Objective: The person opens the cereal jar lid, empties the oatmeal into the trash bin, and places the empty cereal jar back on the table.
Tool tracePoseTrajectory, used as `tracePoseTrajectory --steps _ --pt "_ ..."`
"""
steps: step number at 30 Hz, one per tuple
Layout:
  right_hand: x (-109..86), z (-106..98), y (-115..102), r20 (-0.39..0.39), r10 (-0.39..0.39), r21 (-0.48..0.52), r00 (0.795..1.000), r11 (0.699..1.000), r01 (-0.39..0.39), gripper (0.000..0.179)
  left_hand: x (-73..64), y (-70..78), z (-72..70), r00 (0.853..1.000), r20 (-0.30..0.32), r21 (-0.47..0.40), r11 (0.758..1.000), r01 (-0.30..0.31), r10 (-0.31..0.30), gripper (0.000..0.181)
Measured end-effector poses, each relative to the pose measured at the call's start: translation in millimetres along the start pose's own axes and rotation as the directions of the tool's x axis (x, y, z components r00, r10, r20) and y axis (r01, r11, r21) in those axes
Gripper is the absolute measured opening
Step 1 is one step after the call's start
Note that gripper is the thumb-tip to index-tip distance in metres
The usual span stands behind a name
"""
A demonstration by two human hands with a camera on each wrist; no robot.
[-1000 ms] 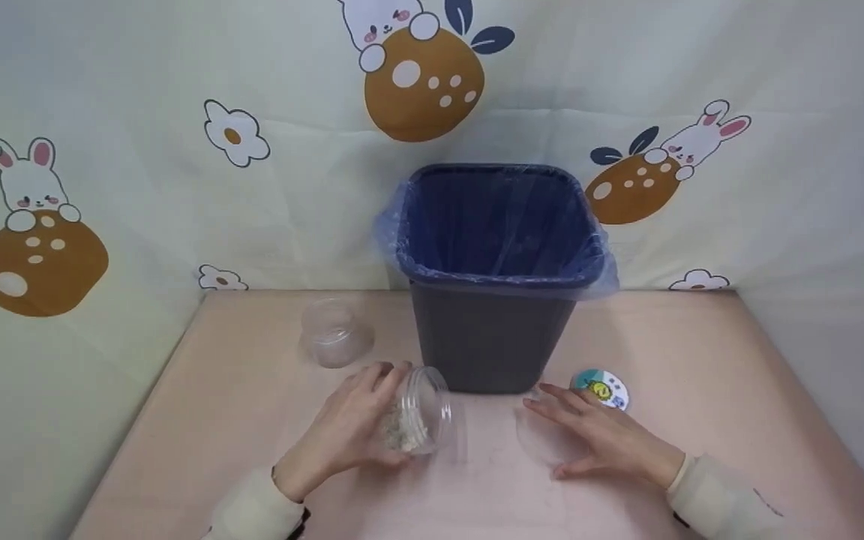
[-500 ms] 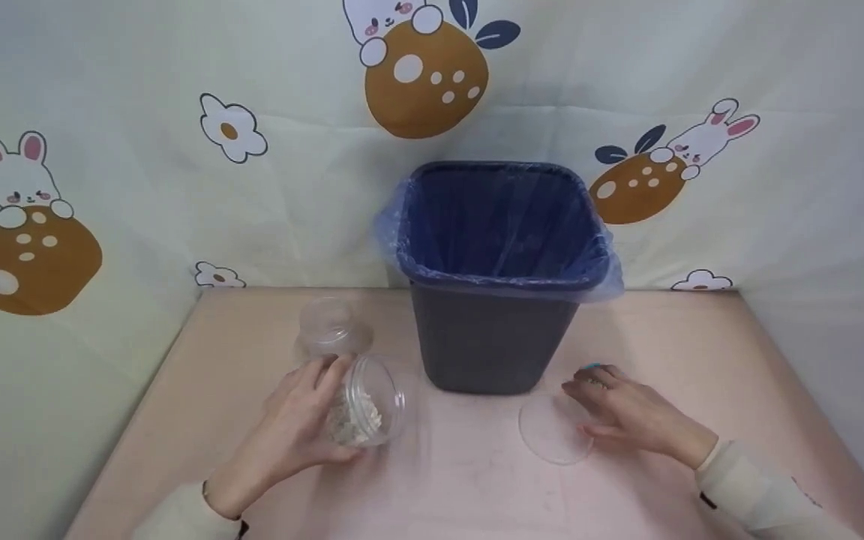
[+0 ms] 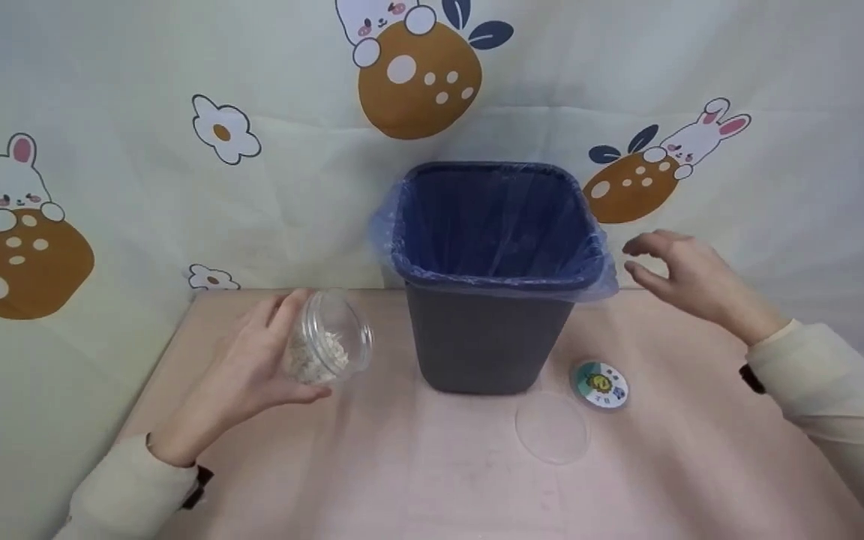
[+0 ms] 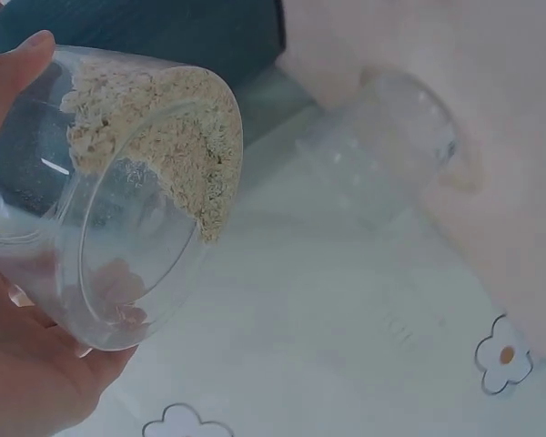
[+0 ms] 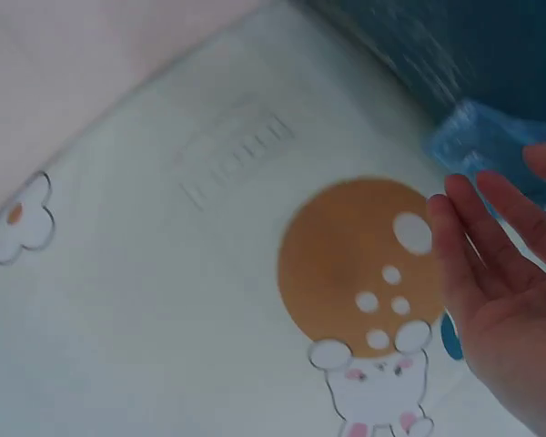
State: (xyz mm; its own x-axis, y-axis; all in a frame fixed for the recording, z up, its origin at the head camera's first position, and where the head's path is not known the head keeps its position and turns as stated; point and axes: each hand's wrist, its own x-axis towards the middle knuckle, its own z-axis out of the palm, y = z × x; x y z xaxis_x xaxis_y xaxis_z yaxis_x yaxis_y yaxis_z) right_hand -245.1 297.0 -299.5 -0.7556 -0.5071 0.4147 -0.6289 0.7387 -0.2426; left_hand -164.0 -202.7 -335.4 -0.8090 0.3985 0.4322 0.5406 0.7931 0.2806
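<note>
My left hand (image 3: 248, 364) grips a clear plastic jar (image 3: 347, 326), held tilted above the left of the table with its mouth towards the bin. Pale flakes (image 4: 155, 127) lie along one side inside it. My right hand (image 3: 702, 281) is raised beside the right rim of the bin, fingers loosely bent around nothing. A dark grey bin (image 3: 488, 341) with a blue liner (image 3: 507, 277) stands between the hands. On the table at its front right lie a round lid with a printed label (image 3: 601, 385) and a thin clear disc (image 3: 552, 429).
A second clear jar (image 4: 382, 146) shows blurred in the left wrist view; my left hand and the held jar largely hide it in the head view. Patterned fabric (image 3: 297, 187) hangs behind and beside the pink-covered table (image 3: 447, 480).
My left hand has carried the jar left and upward, away from the bin's front. My right hand has left the disc and printed lid and risen to the bin's right rim.
</note>
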Motion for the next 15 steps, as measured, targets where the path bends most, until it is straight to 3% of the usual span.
tracePoseTrajectory --steps 4,7,11,15 --pt "19.7 -15.6 -6.5 -0.017 0.02 0.018 1.0 1.0 -0.02 0.015 14.6 -3.0 -22.4 0.998 -0.028 0.119 0.991 -0.056 0.06 0.108" --pt "32.4 -20.4 -11.9 -0.012 0.045 0.014 0.999 0.999 -0.045 0.015 24.0 -4.1 -39.3 0.997 -0.04 0.167 0.984 -0.065 0.073 0.107" --pt "46.8 -19.5 -16.3 -0.017 0.044 0.024 0.999 0.999 -0.044 0.018 36.0 -2.4 -56.1 0.998 -0.042 0.117 0.992 -0.045 0.05 0.106" --pt "58.3 -15.2 -20.1 -0.044 0.046 0.018 0.998 0.999 -0.045 0.025 48.5 3.2 -68.1 0.998 -0.045 0.141 0.989 -0.037 0.043 0.106"
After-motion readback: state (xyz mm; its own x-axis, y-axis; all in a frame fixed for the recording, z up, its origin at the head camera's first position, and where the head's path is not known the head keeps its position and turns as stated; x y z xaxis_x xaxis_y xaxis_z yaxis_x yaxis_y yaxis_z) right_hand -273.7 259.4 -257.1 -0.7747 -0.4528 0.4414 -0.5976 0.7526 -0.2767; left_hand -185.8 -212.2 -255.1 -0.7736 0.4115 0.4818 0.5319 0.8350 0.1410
